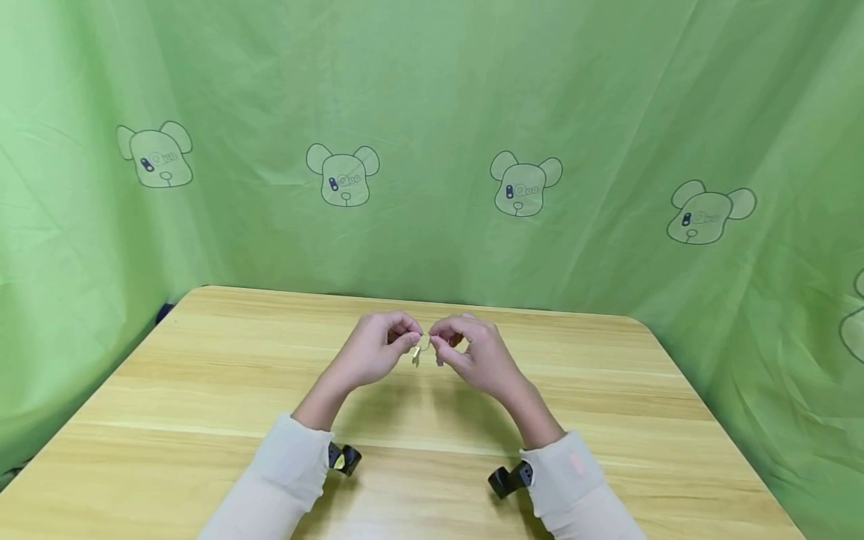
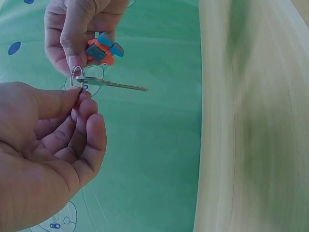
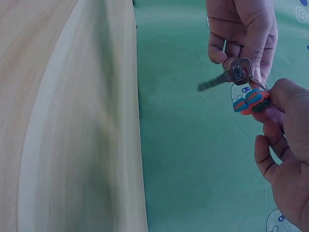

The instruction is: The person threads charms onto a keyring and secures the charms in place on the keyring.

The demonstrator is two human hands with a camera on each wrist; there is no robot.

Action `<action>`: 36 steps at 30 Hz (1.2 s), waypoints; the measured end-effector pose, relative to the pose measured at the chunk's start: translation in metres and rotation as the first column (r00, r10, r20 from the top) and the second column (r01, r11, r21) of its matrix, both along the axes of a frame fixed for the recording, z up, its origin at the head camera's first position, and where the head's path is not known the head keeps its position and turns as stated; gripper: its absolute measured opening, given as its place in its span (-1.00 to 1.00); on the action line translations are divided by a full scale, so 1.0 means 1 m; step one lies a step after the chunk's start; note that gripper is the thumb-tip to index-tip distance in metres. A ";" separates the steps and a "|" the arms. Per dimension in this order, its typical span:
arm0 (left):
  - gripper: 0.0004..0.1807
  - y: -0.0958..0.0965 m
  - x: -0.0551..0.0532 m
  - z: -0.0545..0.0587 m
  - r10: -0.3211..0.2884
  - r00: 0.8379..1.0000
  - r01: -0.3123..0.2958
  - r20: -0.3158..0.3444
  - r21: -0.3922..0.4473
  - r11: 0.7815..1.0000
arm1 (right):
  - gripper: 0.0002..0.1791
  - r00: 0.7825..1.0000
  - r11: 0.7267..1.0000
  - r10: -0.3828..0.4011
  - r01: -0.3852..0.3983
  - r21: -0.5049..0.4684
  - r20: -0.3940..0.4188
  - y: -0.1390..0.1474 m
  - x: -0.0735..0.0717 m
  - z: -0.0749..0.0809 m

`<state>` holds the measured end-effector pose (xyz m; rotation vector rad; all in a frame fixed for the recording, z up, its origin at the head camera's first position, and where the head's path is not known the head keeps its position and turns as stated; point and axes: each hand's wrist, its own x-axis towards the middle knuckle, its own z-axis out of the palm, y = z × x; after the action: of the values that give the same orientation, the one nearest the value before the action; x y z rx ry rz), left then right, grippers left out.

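In the head view, we see a green fabric curtain [image 1: 432,82] printed with outlined animal heads, filling the upper frame. Across the lower frame, we have a pale, wood-grained table [image 1: 202,375]. Above it, near the frame's centre, the left hand [image 1: 374,350] and right hand [image 1: 478,356] are close together, thumbs and fingers pinching. Between them hangs a flat, toothed metal key [image 2: 113,84]. Beside the right fingers, upper left in the left wrist view, we spot an orange, blue and grey charm [image 2: 102,50]. Smallest, we find a thin, silvery metal ring [image 2: 82,83], clamped by both hands' fingertips.
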<state>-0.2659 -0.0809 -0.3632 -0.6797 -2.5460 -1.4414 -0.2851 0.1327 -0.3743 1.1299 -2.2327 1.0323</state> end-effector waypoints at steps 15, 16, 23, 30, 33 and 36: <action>-0.93 -0.001 -0.002 -0.002 0.014 0.999 -0.013 0.029 -0.025 1.000 | -0.93 1.000 1.000 0.004 -0.004 -0.017 0.028 -0.002 -0.001 -0.003; -0.93 -0.001 -0.002 -0.002 0.014 0.999 -0.013 0.033 -0.023 1.000 | -0.92 1.000 1.000 0.005 -0.004 -0.019 0.031 -0.002 0.000 -0.003; -0.93 0.000 0.000 0.000 0.017 0.997 -0.019 0.074 0.023 1.000 | -0.92 1.000 0.999 0.006 -0.005 -0.038 0.021 -0.002 -0.002 -0.004; -0.96 0.010 0.001 0.000 0.094 0.991 -0.105 0.090 0.122 0.987 | -0.91 0.997 0.993 -0.058 0.052 -0.102 -0.053 -0.005 -0.005 -0.008; -0.96 0.012 0.003 0.001 0.105 0.990 -0.118 0.093 0.147 0.982 | -0.90 0.991 0.988 -0.103 0.092 -0.126 -0.085 -0.006 -0.005 -0.008; -0.93 0.012 0.004 0.001 0.094 0.991 -0.109 0.093 0.163 0.981 | -0.90 0.985 0.983 -0.136 0.120 -0.140 -0.107 -0.007 -0.005 -0.008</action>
<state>-0.2617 -0.0686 -0.3619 -0.4653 -2.4427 -1.6583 -0.2898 0.1259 -0.3823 0.9510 -2.0822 1.0191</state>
